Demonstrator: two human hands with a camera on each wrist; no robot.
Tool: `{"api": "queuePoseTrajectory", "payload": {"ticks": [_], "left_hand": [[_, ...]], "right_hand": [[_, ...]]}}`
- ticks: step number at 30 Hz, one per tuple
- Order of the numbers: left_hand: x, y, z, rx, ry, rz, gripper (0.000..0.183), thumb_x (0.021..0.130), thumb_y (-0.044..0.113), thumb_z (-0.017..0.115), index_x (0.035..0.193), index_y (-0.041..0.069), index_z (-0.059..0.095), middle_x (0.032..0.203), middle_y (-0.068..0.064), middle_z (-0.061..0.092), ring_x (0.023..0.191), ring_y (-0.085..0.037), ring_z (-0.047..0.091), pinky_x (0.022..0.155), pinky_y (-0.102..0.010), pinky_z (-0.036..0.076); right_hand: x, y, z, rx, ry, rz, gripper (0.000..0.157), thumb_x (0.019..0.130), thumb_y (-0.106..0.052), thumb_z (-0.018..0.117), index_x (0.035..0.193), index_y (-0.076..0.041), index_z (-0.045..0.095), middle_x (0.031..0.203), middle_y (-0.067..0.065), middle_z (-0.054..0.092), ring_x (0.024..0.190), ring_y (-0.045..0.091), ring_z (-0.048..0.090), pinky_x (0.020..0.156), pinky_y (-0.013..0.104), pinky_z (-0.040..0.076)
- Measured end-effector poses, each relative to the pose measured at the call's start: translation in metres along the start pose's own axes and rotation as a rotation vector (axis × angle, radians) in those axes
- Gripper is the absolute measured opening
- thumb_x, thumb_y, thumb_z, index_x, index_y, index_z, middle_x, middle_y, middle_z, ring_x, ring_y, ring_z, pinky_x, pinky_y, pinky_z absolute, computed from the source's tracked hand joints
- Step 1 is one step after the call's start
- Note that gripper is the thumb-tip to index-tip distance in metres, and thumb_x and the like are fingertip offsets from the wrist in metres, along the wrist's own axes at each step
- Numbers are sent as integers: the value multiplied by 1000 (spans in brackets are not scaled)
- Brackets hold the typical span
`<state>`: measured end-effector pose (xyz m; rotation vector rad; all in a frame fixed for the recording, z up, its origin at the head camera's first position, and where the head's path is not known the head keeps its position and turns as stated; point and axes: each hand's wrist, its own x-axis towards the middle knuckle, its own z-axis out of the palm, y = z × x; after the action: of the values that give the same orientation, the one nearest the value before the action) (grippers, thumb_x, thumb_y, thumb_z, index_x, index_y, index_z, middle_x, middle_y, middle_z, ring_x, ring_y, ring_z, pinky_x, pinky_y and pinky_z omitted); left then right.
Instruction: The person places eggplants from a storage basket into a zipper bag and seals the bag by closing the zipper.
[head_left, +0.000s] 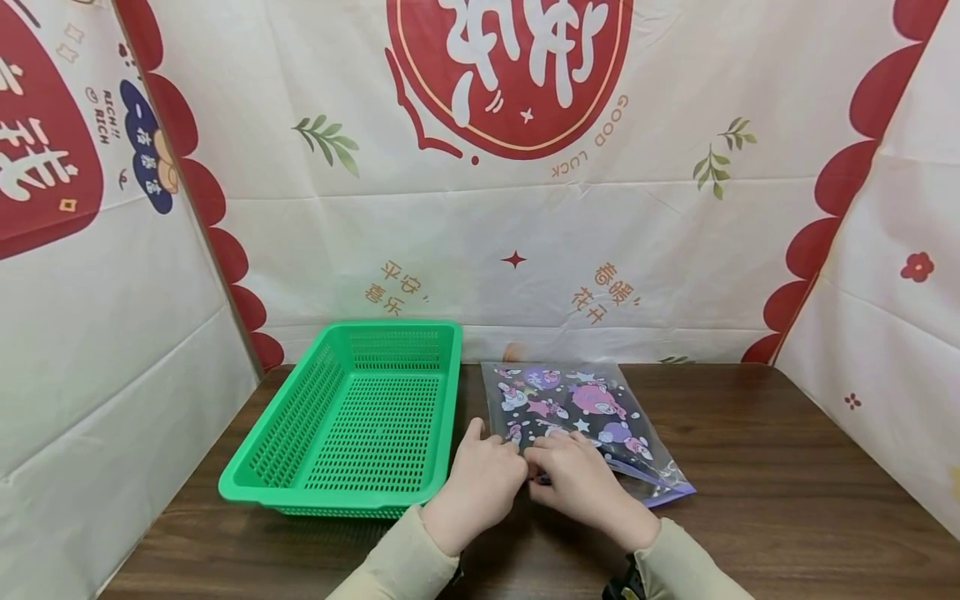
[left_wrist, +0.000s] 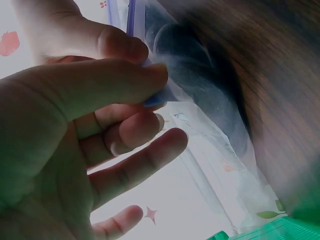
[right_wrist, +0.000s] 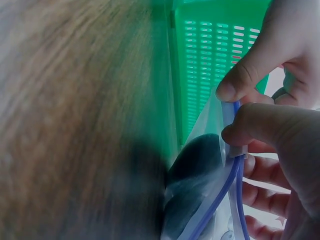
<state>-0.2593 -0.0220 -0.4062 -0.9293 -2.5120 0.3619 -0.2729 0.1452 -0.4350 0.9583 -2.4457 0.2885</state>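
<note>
A clear zip bag point(head_left: 596, 404) printed with pink, purple and white cartoon figures lies on the table, with something dark inside. Its purple zip strip point(right_wrist: 215, 192) runs along the near edge. My left hand point(head_left: 483, 479) pinches the bag's corner between thumb and index finger, its other fingers spread. Right beside it, my right hand point(head_left: 577, 479) pinches the strip with thumb and fingers, at a small pale slider point(right_wrist: 239, 150). In the right wrist view, the strip's two purple lines stand apart below that slider. The kind of dark thing point(right_wrist: 197, 162) inside cannot be told.
An open green plastic basket point(head_left: 452, 400) with slotted walls and floor stands left of the bag, close to my left hand. The brown wooden table point(head_left: 787, 475) extends to the right. Printed white cloth point(head_left: 525, 225) hangs behind and along both sides.
</note>
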Motion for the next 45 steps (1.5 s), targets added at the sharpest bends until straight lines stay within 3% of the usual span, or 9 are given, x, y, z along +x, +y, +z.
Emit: {"api": "queuePoseTrajectory", "payload": {"ticks": [16,26,34,45], "left_hand": [[0,0,1,-9,-50,-14,21,86,25,70,65,24,67,64,6,56,59,-13,50,78,-41,31],[2,1,2,-37,4,-29,18,84,29,71,68,23,69,66,5,58,62,-15,51,79,-41,32],[1,1,3,-6,27,8,14,85,27,70,71,24,69,70,8,59,68,-14,54,82,-43,35],[1,0,0,-8,-44,22,9,84,28,72,77,23,72,72,8,62,68,-14,56,85,-45,35]], "right_hand": [[0,2,-4,54,-87,34,26,67,-18,79,68,-26,54,70,-17,47,66,5,41,60,26,30],[0,3,-2,108,-33,39,28,67,-12,78,65,-23,52,66,-16,45,62,3,39,59,27,32],[0,2,-3,53,-30,33,27,67,-13,77,66,-23,52,67,-16,46,62,4,41,60,30,33],[-1,2,-2,63,-80,33,26,66,-15,77,66,-24,52,68,-17,44,64,3,42,61,31,33]]}}
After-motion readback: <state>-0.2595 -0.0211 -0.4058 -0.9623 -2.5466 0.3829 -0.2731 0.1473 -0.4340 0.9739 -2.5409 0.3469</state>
